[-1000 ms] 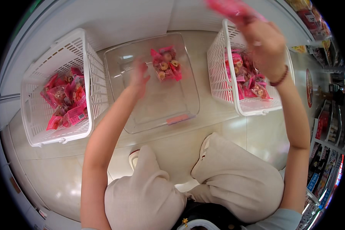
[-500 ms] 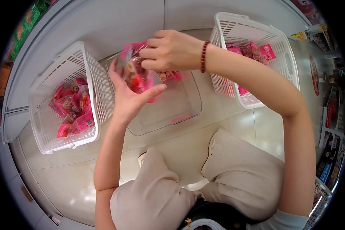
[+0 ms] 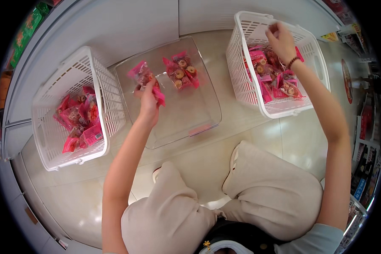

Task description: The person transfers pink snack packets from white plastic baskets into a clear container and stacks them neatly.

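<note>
My left hand [image 3: 146,100] is closed around a pink-and-clear snack packet [image 3: 144,73], held above the left part of a clear plastic bin [image 3: 173,137]. In the bin's far half lie a few similar packets [image 3: 181,78] with round biscuit-like pieces showing through. My right hand [image 3: 281,41], with a dark red bead bracelet [image 3: 295,62] at the wrist, is over the far part of the right white basket [image 3: 318,63]. Its fingers are curled and slightly blurred, with no packet visible in them. Several pink packets [image 3: 264,70] fill the bottom of that basket.
Another white basket [image 3: 98,80] stands left of the bin and holds several pink packets [image 3: 78,116]. A grey panel [image 3: 135,23] runs behind the bin and baskets. Stocked shelves [image 3: 364,161] line the right rim. My bent knees [image 3: 266,173] are close in front.
My right hand has left the packet near my left hand and moved right, over the right basket. My left hand has shifted slightly right and nearer, still holding a packet. More packets show in the right basket.
</note>
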A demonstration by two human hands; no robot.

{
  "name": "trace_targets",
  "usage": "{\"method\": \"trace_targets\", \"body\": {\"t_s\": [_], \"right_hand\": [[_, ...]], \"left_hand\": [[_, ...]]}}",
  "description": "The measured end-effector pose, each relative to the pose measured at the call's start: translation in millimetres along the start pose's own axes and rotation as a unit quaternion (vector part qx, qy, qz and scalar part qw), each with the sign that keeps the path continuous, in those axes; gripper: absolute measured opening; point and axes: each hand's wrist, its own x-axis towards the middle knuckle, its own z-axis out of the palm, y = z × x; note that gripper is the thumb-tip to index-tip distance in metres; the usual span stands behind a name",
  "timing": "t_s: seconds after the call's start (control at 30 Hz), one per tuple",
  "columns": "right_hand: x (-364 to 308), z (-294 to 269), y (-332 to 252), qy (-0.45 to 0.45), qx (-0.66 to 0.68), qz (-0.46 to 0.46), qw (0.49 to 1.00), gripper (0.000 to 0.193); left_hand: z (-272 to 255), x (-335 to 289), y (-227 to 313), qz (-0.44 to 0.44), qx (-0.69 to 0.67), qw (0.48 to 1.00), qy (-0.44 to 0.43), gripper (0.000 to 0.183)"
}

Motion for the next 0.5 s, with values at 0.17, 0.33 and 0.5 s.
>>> {"method": "trace_targets", "body": {"t_s": [0.17, 0.33, 0.5], "right_hand": [[-42, 26, 50, -0.399, -0.010, 0.281, 0.873, 0.036], [-67, 57, 42, -0.343, -0.053, 0.108, 0.932, 0.034], [-59, 52, 41, -0.405, -0.006, 0.010, 0.914, 0.029]], "left_hand": [[-2, 46, -44, 0.008, 0.157, 0.985, -0.074, 0.085], [8, 18, -35, 0.105, 0.258, 0.951, -0.134, 0.112], [11, 42, -50, 0.252, 0.302, 0.915, -0.089, 0.109]]}}
